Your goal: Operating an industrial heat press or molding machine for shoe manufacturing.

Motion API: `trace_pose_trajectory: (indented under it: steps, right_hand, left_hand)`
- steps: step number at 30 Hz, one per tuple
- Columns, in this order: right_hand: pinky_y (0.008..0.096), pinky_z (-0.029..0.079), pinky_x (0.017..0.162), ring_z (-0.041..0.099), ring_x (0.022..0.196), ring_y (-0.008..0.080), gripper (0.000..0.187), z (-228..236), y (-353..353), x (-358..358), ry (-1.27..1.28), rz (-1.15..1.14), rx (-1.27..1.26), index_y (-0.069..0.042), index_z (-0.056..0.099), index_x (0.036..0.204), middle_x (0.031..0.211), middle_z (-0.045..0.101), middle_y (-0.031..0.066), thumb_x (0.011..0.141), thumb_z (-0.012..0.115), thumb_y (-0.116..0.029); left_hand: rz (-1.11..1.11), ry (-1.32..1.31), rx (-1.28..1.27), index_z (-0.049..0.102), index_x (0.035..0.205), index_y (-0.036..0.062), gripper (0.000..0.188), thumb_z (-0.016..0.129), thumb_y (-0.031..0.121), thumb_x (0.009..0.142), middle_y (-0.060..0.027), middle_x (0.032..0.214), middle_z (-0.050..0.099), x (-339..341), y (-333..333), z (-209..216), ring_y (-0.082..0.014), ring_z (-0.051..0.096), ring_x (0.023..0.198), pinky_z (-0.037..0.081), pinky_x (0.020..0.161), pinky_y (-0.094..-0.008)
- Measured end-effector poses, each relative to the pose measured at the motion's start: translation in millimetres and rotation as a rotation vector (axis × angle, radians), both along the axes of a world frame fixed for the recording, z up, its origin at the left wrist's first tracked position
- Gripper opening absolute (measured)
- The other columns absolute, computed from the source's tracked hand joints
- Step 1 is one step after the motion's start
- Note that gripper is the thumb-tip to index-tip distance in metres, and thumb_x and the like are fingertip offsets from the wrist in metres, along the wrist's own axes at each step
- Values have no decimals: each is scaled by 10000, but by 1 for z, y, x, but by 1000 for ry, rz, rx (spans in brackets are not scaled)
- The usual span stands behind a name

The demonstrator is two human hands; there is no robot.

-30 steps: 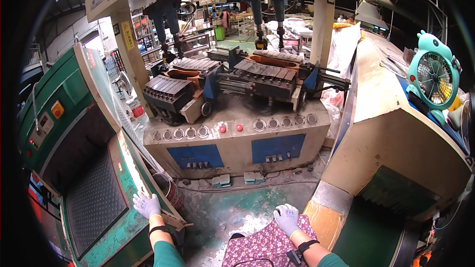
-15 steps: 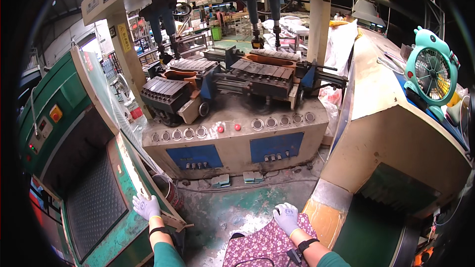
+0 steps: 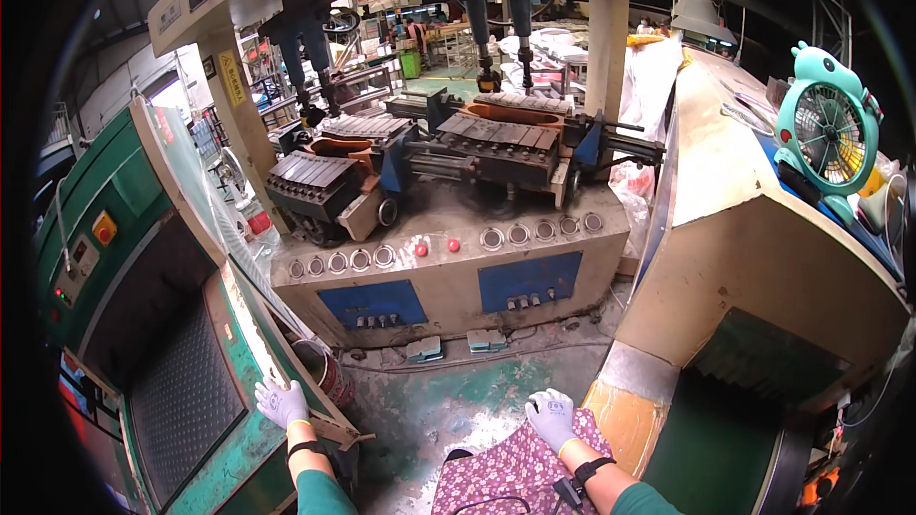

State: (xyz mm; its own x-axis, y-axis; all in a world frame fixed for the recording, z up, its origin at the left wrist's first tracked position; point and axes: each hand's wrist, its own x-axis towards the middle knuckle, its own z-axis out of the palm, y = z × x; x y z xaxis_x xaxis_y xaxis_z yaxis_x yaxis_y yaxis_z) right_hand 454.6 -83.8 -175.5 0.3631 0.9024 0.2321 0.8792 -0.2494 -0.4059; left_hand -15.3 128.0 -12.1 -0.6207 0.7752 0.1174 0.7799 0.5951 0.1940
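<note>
My left hand (image 3: 282, 403), in a pale grey glove, lies on the cream edge of the green machine (image 3: 250, 324) at my left, its fingers apart and nothing in them. In a matching glove, my right hand (image 3: 551, 420) hovers over or rests on the purple floral apron (image 3: 496, 477) at my lap; its fingers are loosely curled, with nothing visible in them. Ahead stands a press machine (image 3: 448, 296) with two clamping stations. Orange-brown shoe-shaped forms sit in the left station (image 3: 342, 148) and the right station (image 3: 512, 114), beyond reach of both hands.
Two foot pedals (image 3: 487, 340) lie on the floor before the press. A bucket (image 3: 320, 367) stands beside the green machine. To my right is a beige machine (image 3: 763, 286) with a dark green belt (image 3: 711, 448); a turquoise fan (image 3: 828, 129) stands on top.
The view has shifted slightly, so the press appears a little farther left. Both hands keep nearly the same places and poses.
</note>
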Motion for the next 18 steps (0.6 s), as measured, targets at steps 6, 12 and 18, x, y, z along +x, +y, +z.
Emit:
trace_pose_trajectory:
  steps: [6, 12, 18]
  right_hand:
    - [456, 448, 942, 628, 1085, 240, 245, -2, 0, 3, -6, -9, 56, -166, 745, 959, 1014, 721, 20, 895, 622, -368]
    - [453, 446, 941, 623, 1092, 243, 229, 4, 0, 1, 8, -28, 33, -172, 744, 939, 1010, 720, 21, 890, 629, -364]
    - [452, 449, 934, 629, 1075, 253, 224, 2, -3, 1, 11, -44, 93, -168, 740, 929, 1030, 718, 31, 894, 627, -358]
  left_hand:
    - [-14, -7, -9, 407, 1551, 108, 768, 641, 438, 899, -157, 1667, 313, 7, 1, 4, -307, 261, 1550, 184, 1262, -479]
    - [-11, 3, 19, 423, 1540, 100, 755, 642, 428, 896, -156, 1667, 315, -1, 3, -5, -311, 267, 1547, 187, 1262, -478]
    - [-18, 9, 15, 424, 1540, 94, 759, 637, 434, 897, -157, 1664, 321, -2, -1, -2, -311, 271, 1546, 193, 1260, -476]
